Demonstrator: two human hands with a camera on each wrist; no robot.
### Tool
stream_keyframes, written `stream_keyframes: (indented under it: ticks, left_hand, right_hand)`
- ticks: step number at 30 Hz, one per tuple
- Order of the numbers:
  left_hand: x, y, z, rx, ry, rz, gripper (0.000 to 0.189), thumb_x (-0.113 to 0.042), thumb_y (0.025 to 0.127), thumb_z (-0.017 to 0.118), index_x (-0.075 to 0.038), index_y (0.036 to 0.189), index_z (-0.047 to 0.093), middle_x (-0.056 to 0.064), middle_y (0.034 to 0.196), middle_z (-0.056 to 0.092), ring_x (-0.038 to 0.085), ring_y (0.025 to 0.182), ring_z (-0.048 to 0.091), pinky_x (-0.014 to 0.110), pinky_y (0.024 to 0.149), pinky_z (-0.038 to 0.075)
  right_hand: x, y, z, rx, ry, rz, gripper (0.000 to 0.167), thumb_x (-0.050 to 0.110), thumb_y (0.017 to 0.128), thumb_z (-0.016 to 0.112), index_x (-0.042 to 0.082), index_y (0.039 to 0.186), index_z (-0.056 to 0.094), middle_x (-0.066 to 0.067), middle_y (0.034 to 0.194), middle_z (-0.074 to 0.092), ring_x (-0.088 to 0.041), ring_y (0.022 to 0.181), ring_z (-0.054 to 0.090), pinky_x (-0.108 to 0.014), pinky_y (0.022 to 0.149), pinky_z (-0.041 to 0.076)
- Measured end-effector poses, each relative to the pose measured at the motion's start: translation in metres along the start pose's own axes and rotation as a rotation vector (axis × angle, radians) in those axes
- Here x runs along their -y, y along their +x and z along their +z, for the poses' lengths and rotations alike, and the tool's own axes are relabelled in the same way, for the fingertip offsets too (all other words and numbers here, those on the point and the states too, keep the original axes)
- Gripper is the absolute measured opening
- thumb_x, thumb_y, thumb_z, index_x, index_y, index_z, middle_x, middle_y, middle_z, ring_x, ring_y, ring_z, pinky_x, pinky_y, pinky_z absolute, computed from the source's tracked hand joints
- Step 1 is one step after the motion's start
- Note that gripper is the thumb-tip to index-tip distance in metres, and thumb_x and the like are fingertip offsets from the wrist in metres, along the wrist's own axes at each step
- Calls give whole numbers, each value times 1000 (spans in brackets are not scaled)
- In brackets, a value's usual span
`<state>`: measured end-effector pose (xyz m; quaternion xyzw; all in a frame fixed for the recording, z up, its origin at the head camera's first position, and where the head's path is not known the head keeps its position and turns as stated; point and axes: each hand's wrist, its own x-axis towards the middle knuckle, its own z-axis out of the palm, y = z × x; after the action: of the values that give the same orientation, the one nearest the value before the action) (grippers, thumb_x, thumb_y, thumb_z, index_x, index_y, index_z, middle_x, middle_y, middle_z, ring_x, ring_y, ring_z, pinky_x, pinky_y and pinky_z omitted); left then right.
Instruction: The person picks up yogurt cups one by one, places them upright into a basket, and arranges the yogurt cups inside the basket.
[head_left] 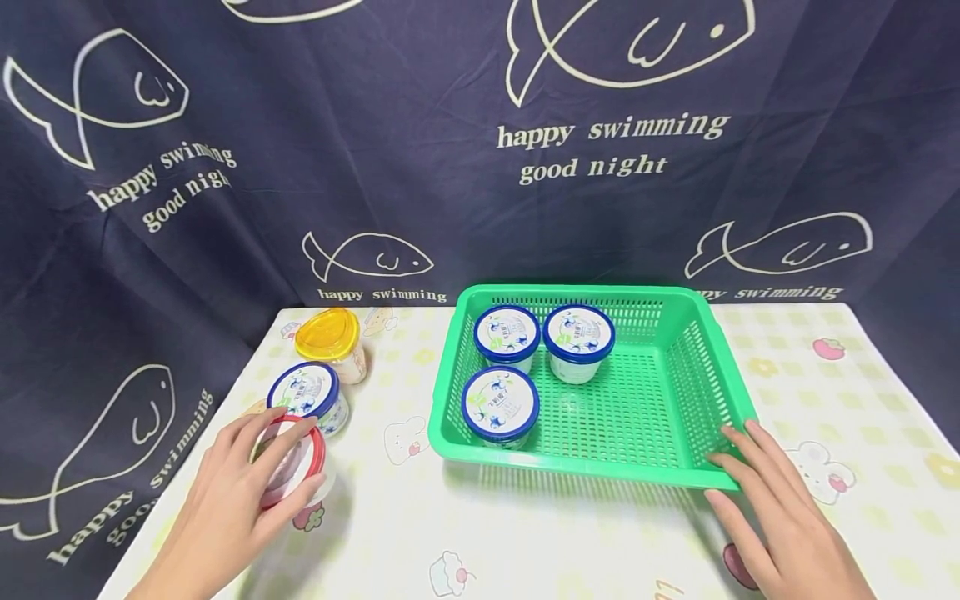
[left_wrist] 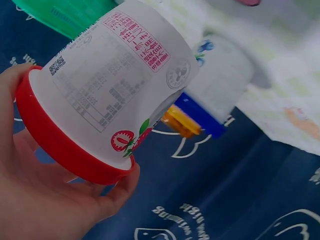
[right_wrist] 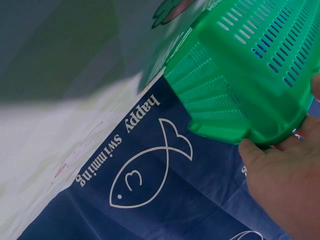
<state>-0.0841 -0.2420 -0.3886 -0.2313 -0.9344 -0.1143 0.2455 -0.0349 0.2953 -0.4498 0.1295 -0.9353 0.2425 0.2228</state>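
While the left hand (head_left: 228, 483) grips the red-lidded cup (left_wrist: 115, 80) by its lid (left_wrist: 65, 148), left of the green basket (head_left: 585, 472), the right hand (head_left: 791, 517) holds the basket's near right corner; whether the cup touches the table (head_left: 382, 542) is hard to tell; an even pinch should keep it level, clear of the blue-lidded cup (head_left: 303, 390) also left of the basket.

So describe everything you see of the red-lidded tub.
The red-lidded tub is white, perhaps paper, with strawberry pictures, a square code and boxed red text. Closed and roughly upright, it's gripped at its lid by the left hand, beside a blue-lidded tub, left of the basket. Table contact is unclear.
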Motion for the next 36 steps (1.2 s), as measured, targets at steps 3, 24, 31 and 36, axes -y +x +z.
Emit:
stream_keyframes:
  ticks: [3,24,31,36]
  left_hand:
    - [-5,7,-4,-23,-7,29,52,-54,88,65,-19,125,67,19,125,56,41,120,43,56,94,33]
    - [-25,53,-23,-101,6,118,59,-63,94,51,-15,124,69,21,125,57,42,117,47,55,94,36]
    - [-29,65,-26,-106,3,128,58,-61,93,52,-16,126,68,22,126,56,43,118,46,56,92,36]
    - [-31,67,-26,-70,-6,95,56,-58,91,58,-19,130,65,20,131,54,42,121,45,55,96,35]
  right_hand:
    - [0,0,0,-2,-2,0,38,11,88,74,11,124,62,-6,151,44,-26,150,21,-13,116,6]
    - [-2,-2,-1,-13,16,-19,36,14,89,73,11,124,62,-8,149,46,-28,149,23,-17,118,8]
    - [-2,-2,-1,-6,9,-12,37,14,90,73,11,124,62,-8,150,45,-28,150,22,-16,117,8]
    - [-1,-2,-1,-3,2,0,38,14,88,74,12,124,62,-8,150,45,-27,150,21,-14,116,7]
